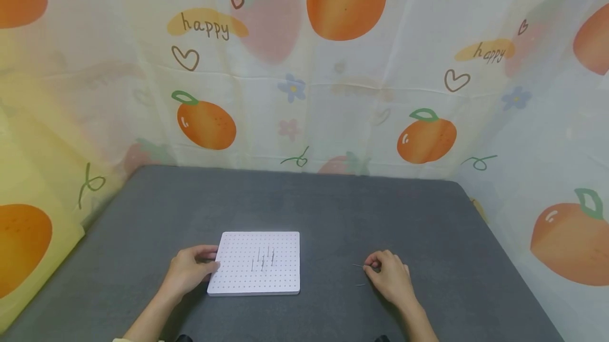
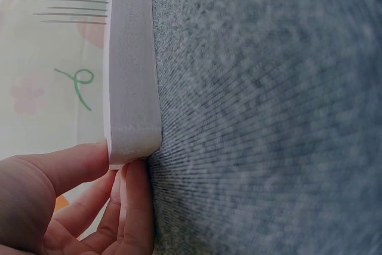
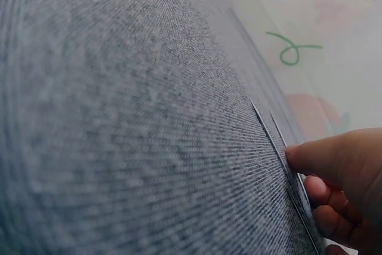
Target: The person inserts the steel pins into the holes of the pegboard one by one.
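A white perforated board [image 1: 233, 273] lies flat on the dark table, with several thin metal pins [image 1: 263, 261] standing upright near its middle. At the board's left edge my left hand [image 1: 187, 270] grips it, thumb on the top rim and fingers against the side, as the left wrist view shows the board's edge [image 2: 132, 58]. To the right, my right hand [image 1: 392, 278] pinches a thin metal pin [image 1: 358, 265] between thumb and forefinger, low at the tabletop. Another loose pin [image 1: 360, 285] lies on the table just in front of it.
The dark grey tabletop [image 1: 328, 210] stretches around the board and both hands. A fruit-patterned curtain [image 1: 342, 136] hangs behind and along the sides of the table.
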Available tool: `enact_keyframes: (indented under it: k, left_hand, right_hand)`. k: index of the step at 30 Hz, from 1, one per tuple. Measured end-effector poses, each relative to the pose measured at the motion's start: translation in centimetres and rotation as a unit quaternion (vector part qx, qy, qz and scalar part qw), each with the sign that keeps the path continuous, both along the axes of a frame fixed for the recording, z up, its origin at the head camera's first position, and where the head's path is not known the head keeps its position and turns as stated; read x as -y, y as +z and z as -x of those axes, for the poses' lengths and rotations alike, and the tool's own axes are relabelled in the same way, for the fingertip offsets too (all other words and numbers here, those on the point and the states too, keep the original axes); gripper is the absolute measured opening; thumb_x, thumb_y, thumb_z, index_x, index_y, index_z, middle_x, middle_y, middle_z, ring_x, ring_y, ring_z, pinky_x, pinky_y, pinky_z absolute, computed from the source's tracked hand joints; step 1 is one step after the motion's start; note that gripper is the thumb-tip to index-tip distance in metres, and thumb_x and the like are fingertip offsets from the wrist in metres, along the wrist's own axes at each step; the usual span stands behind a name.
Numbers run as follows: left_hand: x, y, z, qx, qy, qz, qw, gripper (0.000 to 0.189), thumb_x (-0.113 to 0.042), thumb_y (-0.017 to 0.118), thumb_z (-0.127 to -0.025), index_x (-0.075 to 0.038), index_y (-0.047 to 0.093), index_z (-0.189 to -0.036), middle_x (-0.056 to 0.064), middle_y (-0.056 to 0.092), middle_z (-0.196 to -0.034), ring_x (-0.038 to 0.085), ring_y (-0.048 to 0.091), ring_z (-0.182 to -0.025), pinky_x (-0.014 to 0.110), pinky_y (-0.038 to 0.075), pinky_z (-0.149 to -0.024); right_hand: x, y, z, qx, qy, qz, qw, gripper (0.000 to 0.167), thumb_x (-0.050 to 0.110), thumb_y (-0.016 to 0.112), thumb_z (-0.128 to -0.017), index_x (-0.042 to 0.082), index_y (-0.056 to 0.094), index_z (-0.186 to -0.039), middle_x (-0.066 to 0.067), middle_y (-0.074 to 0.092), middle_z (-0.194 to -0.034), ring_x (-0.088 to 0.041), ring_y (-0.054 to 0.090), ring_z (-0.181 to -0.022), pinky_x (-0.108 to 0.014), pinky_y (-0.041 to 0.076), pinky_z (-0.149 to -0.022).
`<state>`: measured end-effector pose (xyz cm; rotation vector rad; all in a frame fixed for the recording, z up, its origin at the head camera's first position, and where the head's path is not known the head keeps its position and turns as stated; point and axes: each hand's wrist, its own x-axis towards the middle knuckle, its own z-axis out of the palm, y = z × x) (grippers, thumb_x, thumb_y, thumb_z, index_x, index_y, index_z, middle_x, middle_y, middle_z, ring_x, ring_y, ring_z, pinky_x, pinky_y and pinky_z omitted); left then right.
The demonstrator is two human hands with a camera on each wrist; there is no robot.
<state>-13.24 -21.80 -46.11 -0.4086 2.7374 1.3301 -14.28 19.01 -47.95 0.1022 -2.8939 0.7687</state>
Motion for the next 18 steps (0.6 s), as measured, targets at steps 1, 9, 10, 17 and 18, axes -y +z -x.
enact_keyframes:
  k: [1, 9, 10, 17, 18]
  left_hand:
    - [-0.01, -0.01, 0.00, -0.001, 0.000, -0.001, 1.0000, 0.041, -0.007, 0.068, -0.077, 0.001, 0.059, -0.116, 0.015, 0.065, -0.100, 0.016, 0.060, -0.073, 0.028, 0.054, -0.058]
    - [0.00, -0.01, -0.03, -0.002, 0.001, -0.006, 1.0000, 0.041, -0.007, 0.067, -0.077, 0.001, 0.059, -0.117, 0.016, 0.065, -0.101, 0.016, 0.060, -0.073, 0.029, 0.054, -0.058]
    - [0.01, -0.02, -0.03, -0.001, 0.001, -0.006, 1.0000, 0.041, -0.007, 0.067, -0.077, 0.001, 0.059, -0.117, 0.016, 0.065, -0.101, 0.016, 0.060, -0.072, 0.029, 0.054, -0.058]
    - [-0.01, 0.00, -0.05, -0.004, 0.001, -0.002, 1.0000, 0.041, -0.007, 0.067, -0.077, 0.002, 0.059, -0.116, 0.016, 0.065, -0.100, 0.015, 0.060, -0.072, 0.029, 0.054, -0.057]
    - [-0.01, 0.02, -0.05, -0.004, 0.001, -0.003, 1.0000, 0.041, -0.006, 0.067, -0.077, 0.002, 0.059, -0.116, 0.016, 0.065, -0.100, 0.015, 0.060, -0.072, 0.029, 0.054, -0.057]
  right_hand:
    - [-0.01, 0.02, 0.01, 0.000, -0.001, -0.002, 1.0000, 0.010, 0.017, 0.072, -0.076, 0.022, 0.064, -0.074, 0.007, 0.054, -0.076, -0.013, 0.050, -0.076, -0.038, 0.035, -0.066]
    - [0.04, 0.03, 0.05, -0.010, -0.001, -0.009, 0.9999, 0.010, 0.017, 0.071, -0.076, 0.023, 0.064, -0.072, 0.007, 0.053, -0.074, -0.012, 0.049, -0.073, -0.036, 0.035, -0.064]
    - [0.04, 0.01, 0.06, -0.011, -0.001, -0.010, 0.9999, 0.010, 0.016, 0.071, -0.076, 0.023, 0.064, -0.071, 0.007, 0.053, -0.074, -0.012, 0.049, -0.073, -0.035, 0.034, -0.063]
    - [0.11, -0.10, 0.13, -0.011, -0.002, -0.016, 0.9998, 0.011, 0.016, 0.070, -0.076, 0.022, 0.065, -0.070, 0.006, 0.054, -0.074, -0.012, 0.049, -0.072, -0.034, 0.033, -0.062]
    - [0.12, -0.10, 0.14, -0.011, -0.003, -0.017, 0.9998, 0.011, 0.016, 0.070, -0.076, 0.022, 0.065, -0.070, 0.006, 0.054, -0.074, -0.012, 0.049, -0.072, -0.035, 0.033, -0.062]
